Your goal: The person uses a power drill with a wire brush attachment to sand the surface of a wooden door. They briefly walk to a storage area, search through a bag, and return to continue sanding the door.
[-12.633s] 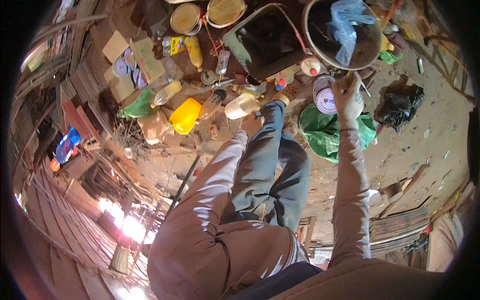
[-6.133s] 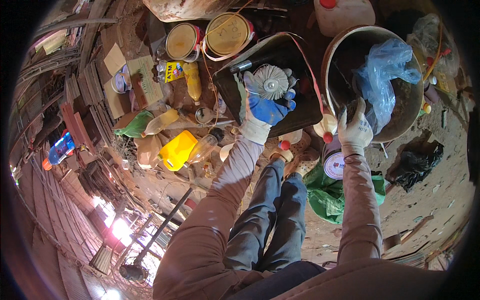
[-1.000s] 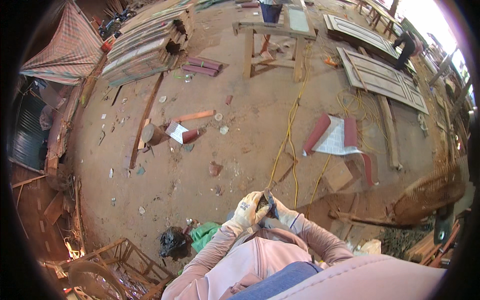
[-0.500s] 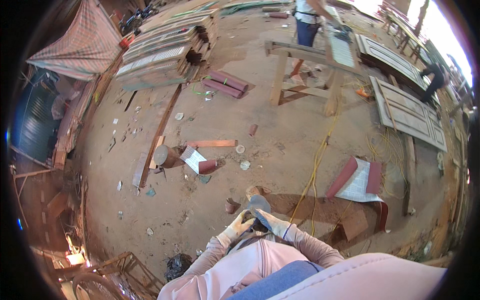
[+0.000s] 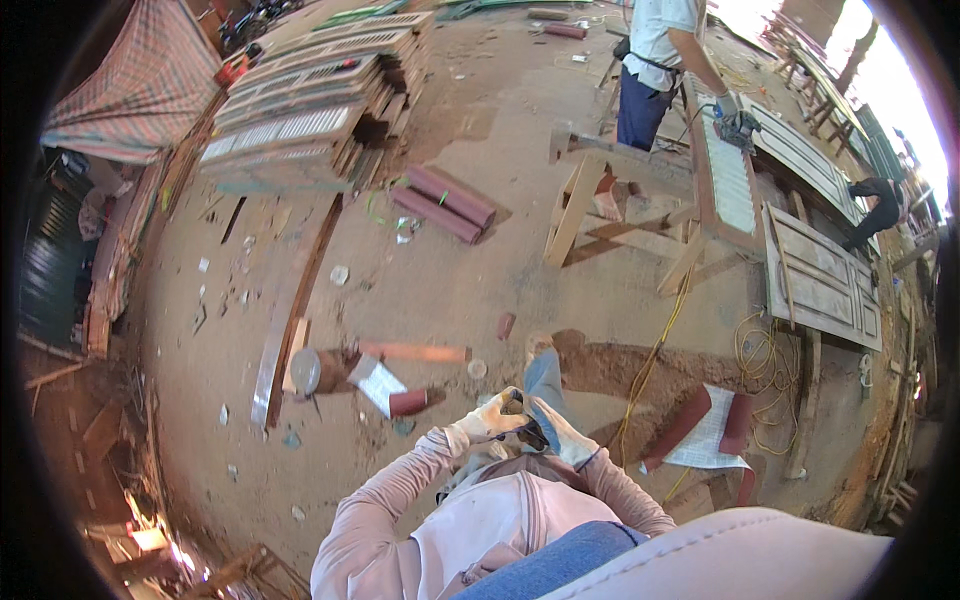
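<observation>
Both my hands wear pale work gloves and meet in front of my waist. My left hand has its fingers bent inward, with dirty grey fingertips close to my right hand. Opposite it, my right hand angles toward the same spot, its fingers pressed together. Something dark shows between the two hands, too small and shaded to name. My leg in blue-grey trousers stretches forward just beyond the hands.
Sandpaper sheets curl on the ground at right, beside a yellow cable. A tin can stands at left near a wooden strip. Farther off are dark red rolls, stacked shutters and a co-worker sanding a panel.
My view has shifted forward, and one leg has come out ahead of my hands. My hands stay together. The co-worker and the work stand now appear nearer and more fully.
</observation>
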`<state>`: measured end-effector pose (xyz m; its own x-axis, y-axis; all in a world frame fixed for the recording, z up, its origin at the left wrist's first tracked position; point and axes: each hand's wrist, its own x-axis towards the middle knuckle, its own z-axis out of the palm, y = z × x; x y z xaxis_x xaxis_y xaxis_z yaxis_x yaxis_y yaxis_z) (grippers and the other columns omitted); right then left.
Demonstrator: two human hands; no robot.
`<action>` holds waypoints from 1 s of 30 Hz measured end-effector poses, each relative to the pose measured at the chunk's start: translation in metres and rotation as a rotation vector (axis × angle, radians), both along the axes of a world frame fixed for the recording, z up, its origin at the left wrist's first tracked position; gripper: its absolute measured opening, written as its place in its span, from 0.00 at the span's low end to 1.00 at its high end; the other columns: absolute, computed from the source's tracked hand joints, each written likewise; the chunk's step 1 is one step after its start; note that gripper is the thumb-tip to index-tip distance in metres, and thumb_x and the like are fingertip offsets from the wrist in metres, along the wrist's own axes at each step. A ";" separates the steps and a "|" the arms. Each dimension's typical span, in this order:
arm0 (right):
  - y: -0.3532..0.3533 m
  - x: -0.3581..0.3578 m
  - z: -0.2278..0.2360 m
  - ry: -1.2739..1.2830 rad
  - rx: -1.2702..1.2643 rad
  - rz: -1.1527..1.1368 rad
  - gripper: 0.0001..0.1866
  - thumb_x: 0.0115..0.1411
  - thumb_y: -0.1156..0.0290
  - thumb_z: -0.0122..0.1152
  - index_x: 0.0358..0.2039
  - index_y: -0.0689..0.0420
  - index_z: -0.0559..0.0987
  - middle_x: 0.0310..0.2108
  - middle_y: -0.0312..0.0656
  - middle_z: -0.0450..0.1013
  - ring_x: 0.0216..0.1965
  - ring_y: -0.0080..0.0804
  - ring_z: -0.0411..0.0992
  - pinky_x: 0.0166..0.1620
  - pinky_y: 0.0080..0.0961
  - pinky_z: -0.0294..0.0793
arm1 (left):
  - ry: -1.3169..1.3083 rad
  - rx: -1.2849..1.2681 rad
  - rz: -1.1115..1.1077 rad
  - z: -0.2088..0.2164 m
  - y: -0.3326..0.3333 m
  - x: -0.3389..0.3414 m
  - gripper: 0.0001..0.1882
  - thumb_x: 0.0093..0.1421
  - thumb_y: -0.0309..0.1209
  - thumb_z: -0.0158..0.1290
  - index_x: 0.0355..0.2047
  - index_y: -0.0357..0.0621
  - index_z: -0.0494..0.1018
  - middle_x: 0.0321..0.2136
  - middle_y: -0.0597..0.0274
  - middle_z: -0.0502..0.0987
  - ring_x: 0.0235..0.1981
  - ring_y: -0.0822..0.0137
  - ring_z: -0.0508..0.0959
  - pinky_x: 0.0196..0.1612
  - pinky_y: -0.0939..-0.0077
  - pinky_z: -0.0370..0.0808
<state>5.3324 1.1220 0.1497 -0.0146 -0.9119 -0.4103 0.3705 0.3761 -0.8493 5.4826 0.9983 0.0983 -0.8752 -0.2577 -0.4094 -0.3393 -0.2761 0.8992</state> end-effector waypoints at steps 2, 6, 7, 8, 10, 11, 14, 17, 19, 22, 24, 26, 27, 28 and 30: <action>-0.032 -0.053 -0.035 0.225 -0.118 0.188 0.28 0.62 0.67 0.53 0.61 0.60 0.58 0.58 0.43 0.55 0.57 0.31 0.55 0.57 0.25 0.55 | -0.070 0.018 0.079 -0.021 -0.046 -0.039 0.20 0.57 0.30 0.57 0.49 0.40 0.66 0.40 0.62 0.76 0.41 0.71 0.74 0.45 0.74 0.72; -0.134 -0.119 -0.092 0.028 0.106 0.032 0.19 0.65 0.57 0.53 0.48 0.59 0.72 0.37 0.33 0.71 0.36 0.20 0.67 0.40 0.19 0.69 | -0.161 0.258 0.603 -0.060 -0.148 -0.072 0.15 0.56 0.34 0.58 0.42 0.47 0.69 0.29 0.67 0.74 0.28 0.73 0.74 0.30 0.77 0.72; -0.163 -0.135 -0.098 0.150 0.104 0.038 0.19 0.65 0.57 0.53 0.47 0.59 0.73 0.36 0.33 0.71 0.36 0.20 0.68 0.40 0.20 0.69 | -0.227 0.320 0.733 -0.040 -0.173 -0.074 0.13 0.56 0.36 0.58 0.40 0.50 0.70 0.26 0.68 0.73 0.23 0.74 0.72 0.25 0.77 0.71; -0.193 -0.152 -0.100 0.285 0.091 0.049 0.18 0.64 0.56 0.53 0.46 0.58 0.73 0.35 0.33 0.72 0.37 0.20 0.68 0.40 0.21 0.69 | -0.285 0.302 0.818 -0.031 -0.196 -0.074 0.12 0.56 0.38 0.58 0.38 0.51 0.71 0.24 0.69 0.72 0.20 0.74 0.70 0.22 0.77 0.69; -0.260 -0.179 -0.087 0.222 0.108 0.007 0.17 0.64 0.56 0.53 0.42 0.58 0.74 0.32 0.36 0.74 0.34 0.24 0.70 0.40 0.24 0.71 | -0.348 0.269 0.968 -0.011 -0.236 -0.061 0.12 0.56 0.41 0.58 0.36 0.53 0.71 0.23 0.70 0.70 0.17 0.74 0.68 0.18 0.76 0.67; -0.292 -0.200 -0.078 0.386 0.134 0.073 0.19 0.63 0.54 0.53 0.43 0.57 0.74 0.32 0.39 0.75 0.35 0.28 0.72 0.41 0.27 0.71 | -0.370 0.263 1.019 -0.003 -0.254 -0.056 0.12 0.55 0.41 0.59 0.36 0.53 0.71 0.22 0.70 0.70 0.17 0.74 0.68 0.18 0.76 0.67; -0.370 -0.260 -0.071 0.941 0.062 0.160 0.23 0.60 0.51 0.55 0.46 0.56 0.72 0.36 0.46 0.75 0.37 0.41 0.74 0.43 0.36 0.72 | -0.396 0.162 1.148 -0.004 -0.305 -0.042 0.14 0.54 0.39 0.59 0.38 0.49 0.71 0.24 0.68 0.73 0.17 0.73 0.70 0.18 0.76 0.67; -0.454 -0.323 -0.075 1.386 0.161 0.152 0.28 0.56 0.50 0.57 0.51 0.55 0.69 0.46 0.54 0.71 0.46 0.51 0.70 0.47 0.42 0.70 | -0.469 0.140 1.276 -0.032 -0.355 -0.038 0.15 0.54 0.38 0.59 0.40 0.47 0.72 0.21 0.68 0.73 0.17 0.71 0.71 0.19 0.76 0.67; -0.503 -0.367 -0.078 1.583 0.297 0.065 0.33 0.53 0.49 0.59 0.55 0.55 0.66 0.54 0.58 0.64 0.54 0.54 0.65 0.52 0.43 0.67 | -0.530 0.189 1.351 -0.042 -0.397 -0.057 0.15 0.55 0.38 0.58 0.41 0.48 0.72 0.19 0.69 0.71 0.17 0.70 0.71 0.19 0.76 0.68; -0.554 -0.420 -0.117 1.804 0.482 -0.125 0.41 0.52 0.49 0.60 0.62 0.55 0.59 0.60 0.58 0.58 0.61 0.53 0.56 0.61 0.42 0.57 | -0.430 0.291 1.329 -0.076 -0.490 -0.068 0.20 0.56 0.38 0.58 0.47 0.47 0.71 0.23 0.67 0.74 0.20 0.69 0.73 0.21 0.74 0.71; -0.568 -0.443 -0.133 1.663 0.428 -0.239 0.43 0.53 0.48 0.59 0.64 0.55 0.55 0.61 0.57 0.56 0.62 0.52 0.55 0.62 0.42 0.55 | -0.329 0.180 1.208 -0.095 -0.553 -0.105 0.28 0.56 0.39 0.58 0.55 0.45 0.66 0.32 0.64 0.76 0.26 0.69 0.75 0.25 0.71 0.73; -0.575 -0.458 -0.133 1.293 0.601 -0.190 0.45 0.54 0.47 0.58 0.64 0.59 0.53 0.63 0.59 0.53 0.64 0.51 0.52 0.65 0.41 0.51 | -0.299 -0.026 1.055 -0.029 -0.645 -0.216 0.37 0.56 0.40 0.59 0.61 0.37 0.57 0.42 0.60 0.76 0.38 0.70 0.76 0.35 0.74 0.75; -0.552 -0.477 -0.185 1.450 0.719 -0.148 0.48 0.55 0.45 0.57 0.64 0.65 0.50 0.63 0.60 0.51 0.65 0.53 0.49 0.66 0.40 0.49 | -0.041 -0.095 0.872 -0.005 -0.693 -0.273 0.39 0.56 0.39 0.60 0.60 0.31 0.56 0.45 0.58 0.75 0.43 0.70 0.74 0.41 0.78 0.73; -0.550 -0.474 -0.201 1.434 0.697 -0.134 0.51 0.54 0.44 0.57 0.63 0.71 0.50 0.64 0.61 0.49 0.66 0.55 0.46 0.68 0.41 0.44 | -0.060 -0.122 0.742 0.002 -0.734 -0.301 0.38 0.56 0.39 0.60 0.59 0.30 0.56 0.45 0.58 0.75 0.42 0.70 0.74 0.45 0.77 0.72; -0.562 -0.464 -0.181 1.475 0.501 -0.223 0.49 0.52 0.45 0.59 0.62 0.69 0.54 0.65 0.60 0.47 0.66 0.57 0.43 0.67 0.47 0.42 | -0.144 -0.231 0.588 0.018 -0.806 -0.366 0.31 0.56 0.40 0.58 0.54 0.33 0.63 0.46 0.53 0.74 0.46 0.65 0.75 0.50 0.74 0.69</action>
